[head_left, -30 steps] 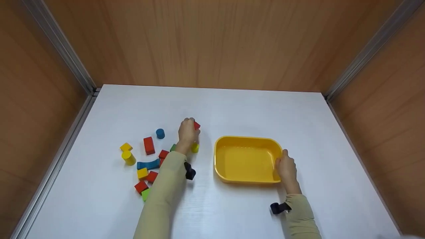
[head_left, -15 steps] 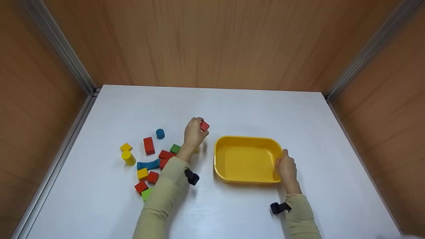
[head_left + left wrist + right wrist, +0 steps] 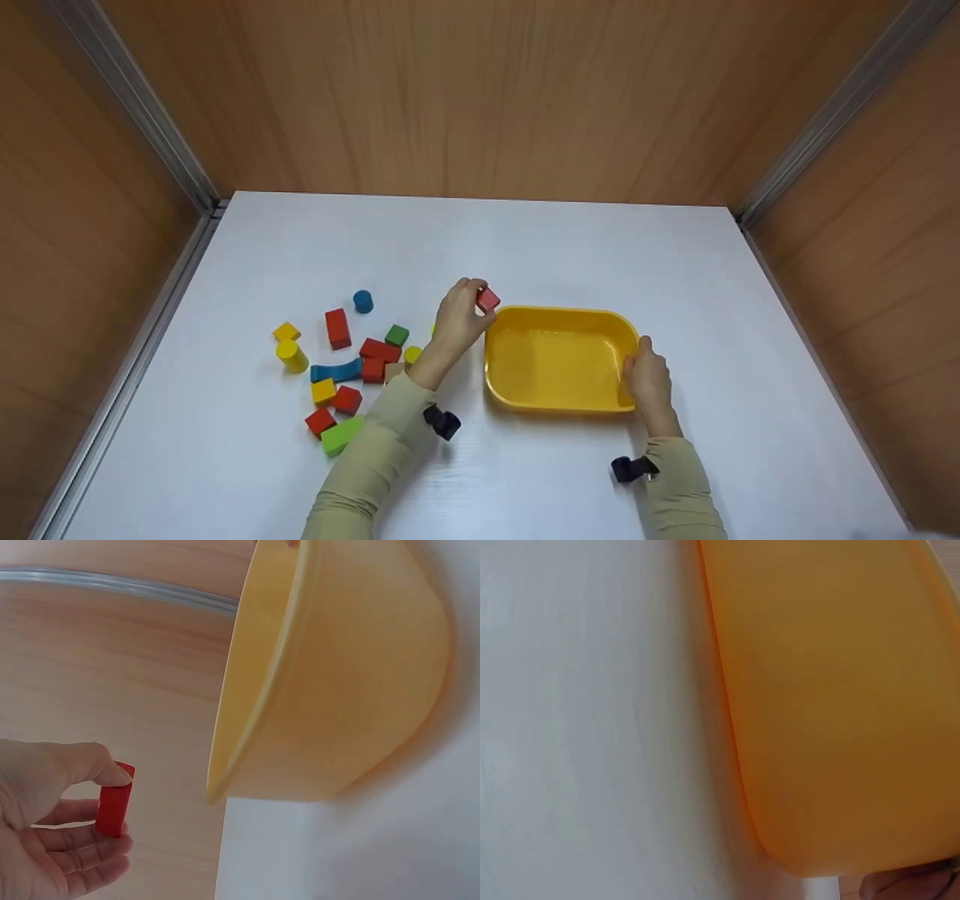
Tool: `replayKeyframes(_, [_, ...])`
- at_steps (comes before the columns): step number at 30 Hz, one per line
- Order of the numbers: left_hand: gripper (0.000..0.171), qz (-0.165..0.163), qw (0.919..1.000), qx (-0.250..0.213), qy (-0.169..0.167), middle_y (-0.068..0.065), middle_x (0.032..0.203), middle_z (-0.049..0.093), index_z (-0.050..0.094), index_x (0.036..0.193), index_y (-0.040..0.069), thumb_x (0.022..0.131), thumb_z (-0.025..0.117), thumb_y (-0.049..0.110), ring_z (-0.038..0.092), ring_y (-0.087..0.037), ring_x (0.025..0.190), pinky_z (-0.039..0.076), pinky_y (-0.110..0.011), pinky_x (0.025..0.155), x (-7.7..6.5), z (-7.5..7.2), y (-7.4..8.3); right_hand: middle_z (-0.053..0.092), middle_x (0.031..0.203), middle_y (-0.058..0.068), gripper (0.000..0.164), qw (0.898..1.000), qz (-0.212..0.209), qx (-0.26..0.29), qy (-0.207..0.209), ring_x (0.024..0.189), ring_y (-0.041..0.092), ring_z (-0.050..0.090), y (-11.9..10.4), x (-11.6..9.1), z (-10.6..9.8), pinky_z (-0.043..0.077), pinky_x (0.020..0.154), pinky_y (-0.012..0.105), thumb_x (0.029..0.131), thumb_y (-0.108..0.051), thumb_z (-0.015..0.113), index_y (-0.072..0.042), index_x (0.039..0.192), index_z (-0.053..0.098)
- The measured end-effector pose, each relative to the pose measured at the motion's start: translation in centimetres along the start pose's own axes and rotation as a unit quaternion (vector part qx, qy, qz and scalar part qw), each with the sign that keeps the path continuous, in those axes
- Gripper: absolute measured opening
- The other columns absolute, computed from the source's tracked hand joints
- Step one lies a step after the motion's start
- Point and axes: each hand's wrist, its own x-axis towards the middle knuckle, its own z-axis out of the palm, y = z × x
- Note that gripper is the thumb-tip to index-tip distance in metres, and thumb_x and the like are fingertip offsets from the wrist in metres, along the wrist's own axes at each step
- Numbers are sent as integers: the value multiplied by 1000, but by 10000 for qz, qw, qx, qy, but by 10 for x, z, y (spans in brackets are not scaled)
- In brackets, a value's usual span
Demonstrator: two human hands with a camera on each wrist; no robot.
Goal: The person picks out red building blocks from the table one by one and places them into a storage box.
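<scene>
We see the left hand (image 3: pixel 457 322) pinching a red rectangular block (image 3: pixel 114 802), its grip narrow, raised by the far left corner of the yellow tray (image 3: pixel 559 364). The right hand (image 3: pixel 651 382) grips the tray's right rim. On the counter (image 3: pixel 480 240) to the tray's left, we find a blue cylinder (image 3: pixel 363 301), a blue curved block (image 3: pixel 336 371), a dark green block (image 3: pixel 397 335) and a yellow cylinder (image 3: pixel 292 356).

- A small enclosed booth (image 3: pixel 870 255), probably a lab's recording station; which kind of building holds it cannot be told.
- Wood-grain panels (image 3: pixel 480 97) wall it at the back, left and right.
- Grey metal profiles (image 3: pixel 139 101) run up the two back corners, where the panels meet.
- A plain white worktop (image 3: pixel 585 251) reaches to the panels behind.
- Black wrist cameras (image 3: pixel 442 423) suit such a setup.
</scene>
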Motion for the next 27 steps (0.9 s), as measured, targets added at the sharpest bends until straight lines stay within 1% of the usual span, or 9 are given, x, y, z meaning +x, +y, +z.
replayKeyframes(4, [40, 234, 9996, -81, -100, -10, 92, 56, 57, 106, -4, 70, 71, 6, 54, -19, 82, 47, -27, 78, -7, 5, 7, 53, 71, 19, 25, 10000, 10, -12, -2, 55, 25, 50, 0, 0, -1, 41, 45, 33, 89, -6, 42, 5, 110, 37])
replayKeyframes(11, [41, 210, 9986, -20, -478, -8, 96, 56, 56, 109, -1, 71, 70, 7, 53, -17, 85, 46, -25, 81, -18, 20, 17, 52, 70, 17, 24, 10000, 32, -3, 40, 54, 24, 48, -1, 0, 0, 40, 45, 33, 88, -6, 43, 5, 109, 38])
replayKeyframes(15, [39, 448, 9974, 88, -550, -8, 94, 56, 56, 107, -1, 71, 70, 7, 53, -17, 82, 47, -25, 77, -23, 30, 19, 52, 69, 18, 23, 10000, 5, -34, 67, 52, 24, 48, 0, 0, 0, 40, 42, 33, 88, -6, 43, 5, 108, 38])
replayKeyframes(19, [37, 655, 9960, 197, -576, -8, 96, 56, 56, 104, 0, 71, 70, 8, 53, -16, 83, 46, -26, 75, -29, 42, 21, 52, 69, 18, 23, 10000, 34, -60, 71, 52, 24, 48, 0, -1, 0, 39, 41, 32, 87, -6, 43, 4, 107, 38])
replayKeyframes(21, [36, 676, 9954, 253, -624, -9, 97, 56, 57, 103, 0, 71, 70, 8, 53, -16, 83, 46, -27, 75, -31, 47, 22, 52, 70, 18, 24, 9999, 71, -66, 67, 52, 25, 48, 0, 0, 0, 39, 42, 32, 88, -6, 43, 4, 108, 38])
replayKeyframes(25, [35, 506, 9946, 366, -832, -6, 94, 55, 57, 104, 2, 72, 70, 8, 51, -15, 80, 46, -26, 75, -34, 58, 24, 53, 72, 19, 26, 9999, 105, -86, 64, 54, 26, 49, 0, 0, 0, 40, 43, 33, 87, -7, 44, 4, 110, 38])
replayKeyframes(27, [33, 503, 9935, 500, -891, -5, 91, 55, 58, 103, 2, 72, 69, 8, 51, -16, 78, 46, -26, 73, -35, 63, 24, 54, 73, 20, 26, 9999, 109, -96, 73, 54, 26, 50, 0, 0, 0, 40, 43, 34, 87, -7, 44, 4, 110, 38])
